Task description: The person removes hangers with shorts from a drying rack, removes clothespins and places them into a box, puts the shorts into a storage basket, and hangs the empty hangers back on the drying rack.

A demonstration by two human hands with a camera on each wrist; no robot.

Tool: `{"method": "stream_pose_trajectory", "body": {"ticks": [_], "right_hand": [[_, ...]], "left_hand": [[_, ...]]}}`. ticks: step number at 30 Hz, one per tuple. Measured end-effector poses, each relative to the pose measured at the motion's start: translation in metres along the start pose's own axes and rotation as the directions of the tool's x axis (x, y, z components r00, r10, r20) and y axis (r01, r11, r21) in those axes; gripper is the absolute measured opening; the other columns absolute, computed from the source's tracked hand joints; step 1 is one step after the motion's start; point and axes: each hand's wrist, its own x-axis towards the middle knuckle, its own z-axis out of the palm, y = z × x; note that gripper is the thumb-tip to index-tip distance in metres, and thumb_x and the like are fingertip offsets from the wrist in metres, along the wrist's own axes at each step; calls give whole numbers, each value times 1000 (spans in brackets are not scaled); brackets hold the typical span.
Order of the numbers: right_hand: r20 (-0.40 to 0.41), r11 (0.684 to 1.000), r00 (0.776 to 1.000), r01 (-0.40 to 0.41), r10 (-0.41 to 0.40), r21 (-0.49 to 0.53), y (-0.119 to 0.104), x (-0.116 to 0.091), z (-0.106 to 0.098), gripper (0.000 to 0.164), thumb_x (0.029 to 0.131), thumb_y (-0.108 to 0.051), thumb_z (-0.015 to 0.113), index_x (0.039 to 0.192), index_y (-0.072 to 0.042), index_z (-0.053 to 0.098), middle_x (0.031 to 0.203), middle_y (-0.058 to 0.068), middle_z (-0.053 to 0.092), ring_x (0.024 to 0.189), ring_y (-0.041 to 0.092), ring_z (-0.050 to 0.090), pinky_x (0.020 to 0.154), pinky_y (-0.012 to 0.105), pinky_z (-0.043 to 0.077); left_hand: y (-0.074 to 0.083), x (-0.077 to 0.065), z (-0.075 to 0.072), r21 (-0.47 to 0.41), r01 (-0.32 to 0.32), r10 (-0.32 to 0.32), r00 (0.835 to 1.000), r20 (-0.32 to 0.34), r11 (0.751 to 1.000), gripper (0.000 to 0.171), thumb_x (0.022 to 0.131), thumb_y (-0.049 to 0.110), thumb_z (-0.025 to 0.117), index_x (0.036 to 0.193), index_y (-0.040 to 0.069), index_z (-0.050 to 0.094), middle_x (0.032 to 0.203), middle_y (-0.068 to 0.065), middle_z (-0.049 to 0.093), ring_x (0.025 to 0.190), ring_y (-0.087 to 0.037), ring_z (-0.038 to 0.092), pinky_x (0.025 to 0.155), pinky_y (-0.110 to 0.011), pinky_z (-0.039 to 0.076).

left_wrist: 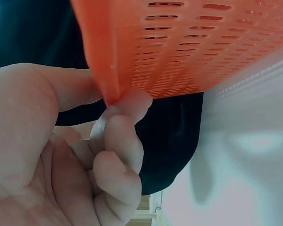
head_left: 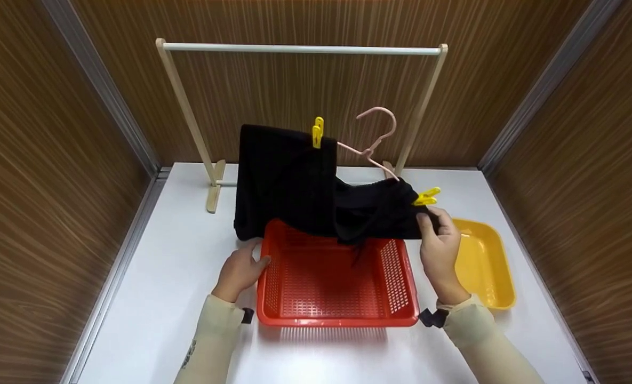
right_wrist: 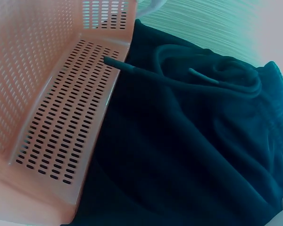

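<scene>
A pair of black drawstring pants (head_left: 284,181) hangs bunched behind and partly over the far rim of the red basket (head_left: 337,321). Two yellow clothespins (head_left: 317,133) grip the fabric, one near the middle and one at the right end. From behind the cloth rises a pink hanger (head_left: 367,153), its lower part hidden. My left hand (head_left: 241,269) pinches the basket's left rim, thumb on one side and fingers on the other in the left wrist view. With thumb and fingers my right hand (head_left: 441,248) holds the pants' right end, just below the second clothespin. A drawstring (right_wrist: 160,80) trails over the basket's edge.
A wooden rack (head_left: 188,112) with a white top bar (head_left: 300,49) stands at the back of the white table (head_left: 161,277). To the right of my right hand lies a yellow tray (head_left: 500,261). Wood-grain walls close in the sides and back.
</scene>
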Motion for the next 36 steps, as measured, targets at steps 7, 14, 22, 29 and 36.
{"method": "stream_pose_trajectory", "body": {"ticks": [7, 14, 22, 29, 36], "right_hand": [[-51, 997, 996, -76, 77, 31, -2, -9, -9, 12, 99, 1, 65, 108, 8, 69, 101, -2, 74, 96, 12, 66, 86, 21, 53], [11, 987, 987, -159, 159, -11, -8, -17, -18, 13, 100, 0, 64, 105, 11, 69, 93, -1, 73, 86, 10, 67, 78, 21, 54], [66, 987, 986, -146, 151, -75, -12, -26, -28, 17, 100, -1, 63, 102, 16, 65, 86, -2, 70, 75, 7, 65, 69, 19, 54], [104, 973, 976, -175, 191, -151, -11, -30, -39, 16, 100, -1, 64, 101, 15, 67, 82, -3, 70, 72, 7, 64, 68, 19, 53], [203, 973, 954, -199, 220, -120, -8, -30, -42, 15, 99, 2, 63, 101, 17, 66, 85, -4, 72, 77, 6, 66, 72, 19, 54]], "left_hand": [[2, 1, 0, 6, 9, -9, 1000, -30, 1000, 66, 97, 29, 70, 153, 3, 44, 108, -21, 74, 89, -31, 73, 79, -52, 56], [1, 3, -1, 13, 19, -18, 999, -51, 1000, 71, 97, 29, 71, 156, 2, 40, 105, -22, 74, 88, -32, 73, 76, -52, 57], [-2, 5, -1, 32, 50, -48, 997, -62, 998, 97, 96, 31, 71, 164, -1, 9, 95, -20, 72, 80, -29, 70, 74, -48, 55], [-5, 5, -3, 12, 59, -58, 997, -59, 998, 103, 94, 32, 71, 164, -1, 2, 76, -10, 67, 66, -23, 64, 64, -42, 51], [-7, 7, -6, -6, 85, -85, 993, -80, 996, 99, 93, 30, 69, 165, 3, 7, 74, -9, 67, 60, -22, 62, 56, -37, 48]]}}
